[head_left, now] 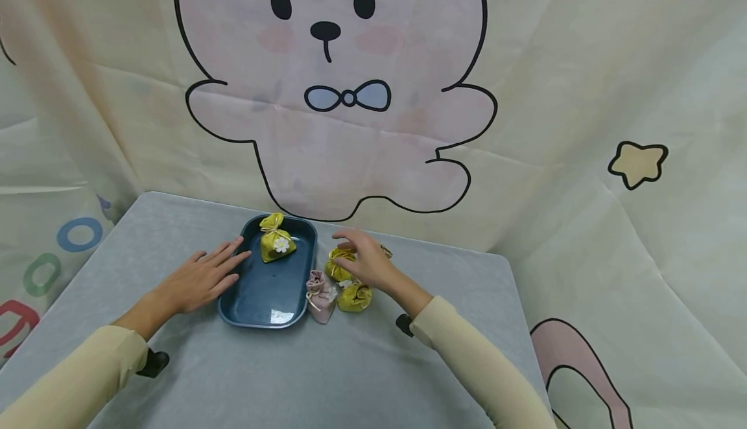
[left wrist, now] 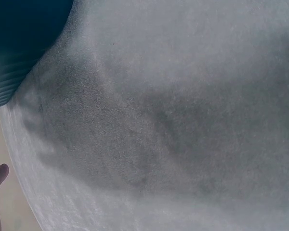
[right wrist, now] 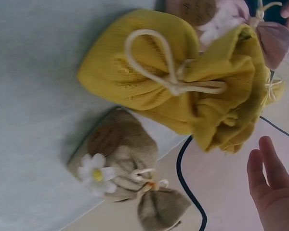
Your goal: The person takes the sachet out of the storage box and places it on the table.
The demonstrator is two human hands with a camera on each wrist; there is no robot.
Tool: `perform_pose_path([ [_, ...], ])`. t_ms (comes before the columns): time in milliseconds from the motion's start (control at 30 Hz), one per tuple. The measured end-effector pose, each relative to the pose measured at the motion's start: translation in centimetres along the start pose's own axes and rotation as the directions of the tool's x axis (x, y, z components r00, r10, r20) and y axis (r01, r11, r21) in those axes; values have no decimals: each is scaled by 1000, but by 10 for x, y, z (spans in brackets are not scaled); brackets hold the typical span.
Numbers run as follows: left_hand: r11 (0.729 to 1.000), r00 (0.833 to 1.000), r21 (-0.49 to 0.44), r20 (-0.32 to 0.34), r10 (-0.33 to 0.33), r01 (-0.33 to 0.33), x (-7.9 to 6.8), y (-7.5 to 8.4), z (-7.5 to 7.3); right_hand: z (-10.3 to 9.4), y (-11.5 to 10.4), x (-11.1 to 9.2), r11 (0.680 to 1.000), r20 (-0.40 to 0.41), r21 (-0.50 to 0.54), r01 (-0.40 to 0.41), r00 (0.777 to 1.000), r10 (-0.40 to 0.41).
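My left hand (head_left: 198, 281) is at the left rim of a dark blue tray (head_left: 257, 299), fingers spread and fairly straight, the fingertips overlapping the rim. A yellow drawstring pouch (head_left: 270, 244) with a white flower stands in the tray's far part. To the right of the tray, my right hand (head_left: 370, 263) hovers over a group of pouches, fingers loosely bent and holding nothing. Below it are a yellow pouch with a cream cord (right wrist: 144, 57) and another yellow pouch (head_left: 355, 299). A tan pouch (right wrist: 127, 154) with a white flower lies beside them, mostly hidden by the hand in the head view.
A pink pouch (head_left: 320, 306) leans near the tray's right wall. Grey cloth covers the table (head_left: 280, 377). Behind it hangs a curtain (head_left: 373, 157) printed with a bear, close to the table's far edge.
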State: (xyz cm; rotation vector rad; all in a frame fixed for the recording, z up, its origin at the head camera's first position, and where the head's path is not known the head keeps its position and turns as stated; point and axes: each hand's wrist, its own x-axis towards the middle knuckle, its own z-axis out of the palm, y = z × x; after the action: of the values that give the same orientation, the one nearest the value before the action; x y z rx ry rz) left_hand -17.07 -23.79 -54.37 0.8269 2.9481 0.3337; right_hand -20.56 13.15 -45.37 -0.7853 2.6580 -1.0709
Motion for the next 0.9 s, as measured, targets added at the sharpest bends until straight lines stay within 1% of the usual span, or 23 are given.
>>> perform_pose_path([
  [167, 1000, 1000, 6, 2, 1, -1, -1, -1, -1, 5, -10, 16, 999, 15, -8, -43, 999, 43],
  [300, 1000, 1000, 12, 1, 0, 0, 1, -1, 0, 11, -18, 29, 999, 13, -6, -51, 999, 51],
  [400, 1000, 1000, 12, -1, -2, 2, 1, -1, 1, 17, -22, 38, 999, 12, 30, -42, 999, 42],
  [533, 1000, 1000, 8, -4, -5, 5, 1, -1, 1, 27, -28, 49, 996, 15, 73, -50, 999, 49],
  [633, 1000, 1000, 9, -1, -7, 7, 1, -1, 0, 34, -32, 56, 996, 14, 62, -65, 998, 64],
  [767, 1000, 1000, 5, 9, -15, 15, 1, 0, 0, 40, -35, 64, 998, 5, 34, -60, 998, 60],
  [900, 1000, 1000, 3, 12, -21, 21, 1, 0, 1, 46, -38, 73, 997, -2, 43, -69, 998, 69],
])
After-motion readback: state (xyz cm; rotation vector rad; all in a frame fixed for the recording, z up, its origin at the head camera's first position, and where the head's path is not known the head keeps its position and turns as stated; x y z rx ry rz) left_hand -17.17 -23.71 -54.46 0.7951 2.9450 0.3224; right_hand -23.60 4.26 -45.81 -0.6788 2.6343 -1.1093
